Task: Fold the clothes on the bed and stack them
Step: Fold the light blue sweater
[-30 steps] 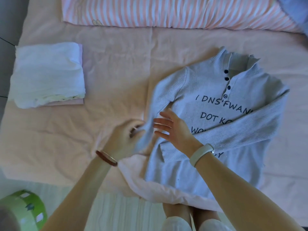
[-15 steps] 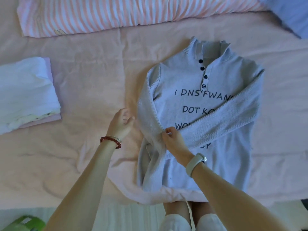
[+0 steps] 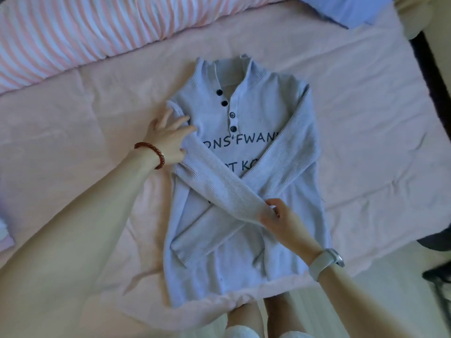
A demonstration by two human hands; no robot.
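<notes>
— Sweater [image 3: 246, 152], pale blue-grey, where does it lie?
— Flat, front up, on the pink sheet of the bed [image 3: 73, 132], collar toward the striped pillow [image 3: 73, 32].
— And on the left side?
— The left hand [image 3: 168, 140], with a red bracelet [image 3: 152, 154] at the wrist, rests on the sweater's shoulder; its fingers [image 3: 180, 123] are spread and lie straight on the knit.
— The middle?
— Both sleeves cross over the chest, partly covering the black lettering below four dark buttons.
— Further right?
— The right hand [image 3: 285, 223], a white watch [image 3: 325, 263] on its wrist, pinches the cuff of the upper sleeve between thumb and fingers [image 3: 273, 203], low on the sweater's front.
</notes>
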